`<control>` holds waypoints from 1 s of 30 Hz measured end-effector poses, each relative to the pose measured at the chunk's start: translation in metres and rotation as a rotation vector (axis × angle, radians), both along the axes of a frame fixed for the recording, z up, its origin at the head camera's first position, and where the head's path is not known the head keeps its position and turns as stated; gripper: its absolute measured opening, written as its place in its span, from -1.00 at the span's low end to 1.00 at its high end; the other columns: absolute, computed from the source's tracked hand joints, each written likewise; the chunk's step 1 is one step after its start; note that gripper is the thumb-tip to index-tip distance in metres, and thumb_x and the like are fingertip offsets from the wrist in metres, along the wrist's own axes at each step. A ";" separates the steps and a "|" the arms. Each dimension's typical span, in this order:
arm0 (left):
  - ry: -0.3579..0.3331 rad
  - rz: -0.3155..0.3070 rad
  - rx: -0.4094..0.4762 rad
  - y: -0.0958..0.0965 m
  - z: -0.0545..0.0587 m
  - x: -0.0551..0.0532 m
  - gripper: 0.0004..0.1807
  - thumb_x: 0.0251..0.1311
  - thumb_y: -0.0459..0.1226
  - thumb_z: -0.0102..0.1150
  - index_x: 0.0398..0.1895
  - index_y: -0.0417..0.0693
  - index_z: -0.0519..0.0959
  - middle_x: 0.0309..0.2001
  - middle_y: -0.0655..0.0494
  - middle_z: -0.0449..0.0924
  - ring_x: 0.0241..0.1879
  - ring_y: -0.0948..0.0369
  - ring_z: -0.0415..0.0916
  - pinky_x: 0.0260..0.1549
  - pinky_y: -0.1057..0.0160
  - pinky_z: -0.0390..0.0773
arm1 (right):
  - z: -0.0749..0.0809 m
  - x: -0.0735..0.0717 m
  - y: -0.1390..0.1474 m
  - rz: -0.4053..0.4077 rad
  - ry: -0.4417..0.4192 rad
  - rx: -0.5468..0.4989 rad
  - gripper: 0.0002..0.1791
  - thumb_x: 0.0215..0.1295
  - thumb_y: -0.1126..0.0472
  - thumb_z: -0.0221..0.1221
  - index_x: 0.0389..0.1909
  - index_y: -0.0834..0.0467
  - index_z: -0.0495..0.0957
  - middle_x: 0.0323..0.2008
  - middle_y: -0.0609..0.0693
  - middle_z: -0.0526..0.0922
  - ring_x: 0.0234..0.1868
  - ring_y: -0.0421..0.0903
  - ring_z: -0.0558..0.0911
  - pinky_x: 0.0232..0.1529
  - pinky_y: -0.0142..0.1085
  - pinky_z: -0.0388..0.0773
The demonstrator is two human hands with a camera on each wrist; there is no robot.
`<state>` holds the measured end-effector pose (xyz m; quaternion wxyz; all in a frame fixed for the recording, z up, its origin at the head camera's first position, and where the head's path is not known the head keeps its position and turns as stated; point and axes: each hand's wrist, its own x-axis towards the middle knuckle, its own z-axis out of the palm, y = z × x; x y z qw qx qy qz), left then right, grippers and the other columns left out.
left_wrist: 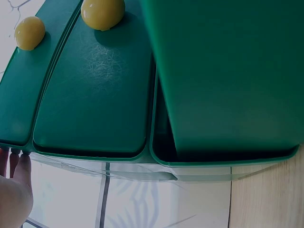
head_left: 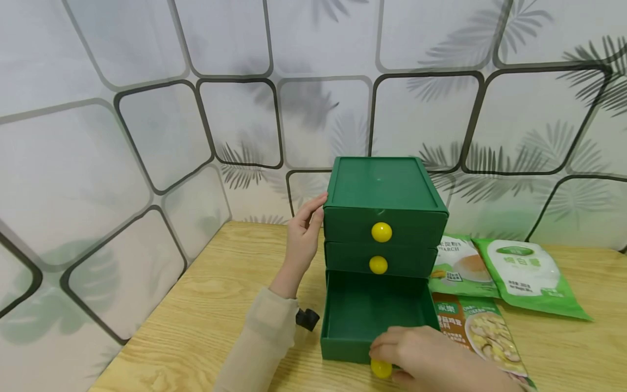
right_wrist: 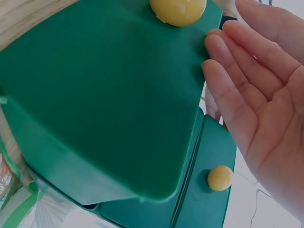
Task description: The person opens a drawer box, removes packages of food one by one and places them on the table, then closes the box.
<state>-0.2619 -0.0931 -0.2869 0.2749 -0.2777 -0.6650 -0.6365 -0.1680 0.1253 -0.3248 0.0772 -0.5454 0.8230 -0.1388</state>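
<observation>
A green drawer cabinet (head_left: 387, 182) stands on the table, its two upper drawers closed and the bottom drawer (head_left: 374, 313) pulled out, with nothing inside it. Each drawer front has a round yellow knob. My left hand (head_left: 305, 234) rests its fingertips on the cabinet's left side, near the top. My right hand (head_left: 426, 354) is at the front of the bottom drawer, beside its knob (head_left: 381, 368). In the right wrist view its fingers (right_wrist: 228, 95) are nearly straight, with fingertips right at the drawer's upper edge.
Right of the cabinet lie a starch packet (head_left: 462, 267), another green-and-white packet (head_left: 529, 275) and a brown packet with a food picture (head_left: 490, 335). A small black object (head_left: 307, 319) shows beside the left sleeve. Patterned cloth (head_left: 323, 120) hangs behind the table.
</observation>
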 end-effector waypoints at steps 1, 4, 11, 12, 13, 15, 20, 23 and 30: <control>0.000 0.002 -0.001 0.000 0.000 0.000 -0.68 0.27 -0.50 -0.21 0.05 -0.49 0.35 0.11 -0.29 0.30 0.16 0.03 0.21 0.08 0.20 0.28 | 0.001 0.000 0.000 -0.014 -0.015 -0.002 -0.75 0.10 0.26 0.18 -0.16 0.00 0.53 -0.15 -0.23 0.52 -0.19 -0.30 0.48 -0.33 -0.44 0.49; -0.001 0.008 -0.004 0.000 0.001 0.000 -0.68 0.27 -0.50 -0.21 0.05 -0.49 0.35 0.10 -0.29 0.31 0.16 0.03 0.21 0.08 0.19 0.28 | 0.002 0.000 0.000 -0.044 -0.048 -0.014 -0.76 0.12 0.26 0.17 -0.17 -0.04 0.53 -0.15 -0.25 0.51 -0.18 -0.31 0.48 -0.32 -0.42 0.49; -0.008 0.008 -0.010 0.000 0.001 0.000 -0.68 0.28 -0.48 -0.21 0.06 -0.47 0.36 0.11 -0.27 0.31 0.16 0.05 0.22 0.07 0.20 0.29 | 0.003 -0.004 0.000 -0.102 0.011 -0.044 -0.73 0.05 0.25 0.23 -0.17 0.02 0.56 -0.18 -0.24 0.52 -0.21 -0.29 0.48 -0.31 -0.40 0.50; -0.009 0.009 -0.011 0.000 0.001 0.000 -0.68 0.28 -0.48 -0.21 0.06 -0.47 0.36 0.11 -0.27 0.31 0.16 0.05 0.22 0.07 0.20 0.29 | 0.003 -0.005 0.000 -0.101 0.040 -0.048 -0.71 0.02 0.25 0.26 -0.17 0.04 0.57 -0.18 -0.22 0.53 -0.21 -0.28 0.49 -0.31 -0.40 0.50; -0.011 0.012 -0.011 0.000 0.001 0.000 -0.68 0.28 -0.48 -0.21 0.06 -0.47 0.36 0.11 -0.27 0.31 0.16 0.05 0.22 0.07 0.19 0.29 | 0.003 -0.006 0.000 -0.104 0.061 -0.052 -0.71 0.00 0.25 0.27 -0.18 0.05 0.57 -0.18 -0.20 0.53 -0.21 -0.26 0.50 -0.31 -0.40 0.50; -0.015 0.015 -0.010 0.000 0.001 0.000 -0.68 0.28 -0.48 -0.21 0.05 -0.47 0.36 0.11 -0.26 0.31 0.16 0.06 0.22 0.07 0.18 0.29 | 0.004 -0.009 -0.001 -0.117 0.083 -0.043 -0.69 -0.02 0.25 0.29 -0.18 0.08 0.57 -0.17 -0.17 0.54 -0.18 -0.22 0.51 -0.29 -0.38 0.51; -0.024 0.023 -0.014 0.000 0.001 -0.001 -0.68 0.28 -0.47 -0.20 0.06 -0.46 0.36 0.11 -0.25 0.32 0.16 0.07 0.22 0.07 0.19 0.29 | 0.008 -0.017 -0.003 -0.181 0.054 0.013 -0.67 -0.02 0.24 0.29 -0.15 0.11 0.57 -0.15 -0.14 0.54 -0.15 -0.19 0.51 -0.23 -0.33 0.51; -0.031 0.025 -0.015 0.000 0.002 -0.001 -0.68 0.28 -0.46 -0.20 0.05 -0.46 0.36 0.11 -0.25 0.32 0.16 0.08 0.22 0.07 0.18 0.30 | 0.008 -0.023 -0.004 -0.193 0.064 0.008 -0.67 -0.03 0.24 0.29 -0.16 0.13 0.57 -0.14 -0.11 0.54 -0.14 -0.17 0.51 -0.23 -0.33 0.51; 0.001 0.011 -0.004 -0.004 -0.015 -0.022 -0.66 0.30 -0.35 -0.16 0.08 -0.31 0.40 0.12 -0.08 0.35 0.15 0.22 0.24 0.05 0.25 0.31 | 0.009 -0.035 -0.005 -0.230 0.027 0.015 -0.66 -0.01 0.24 0.28 -0.13 0.15 0.56 -0.12 -0.06 0.54 -0.11 -0.10 0.51 -0.20 -0.28 0.50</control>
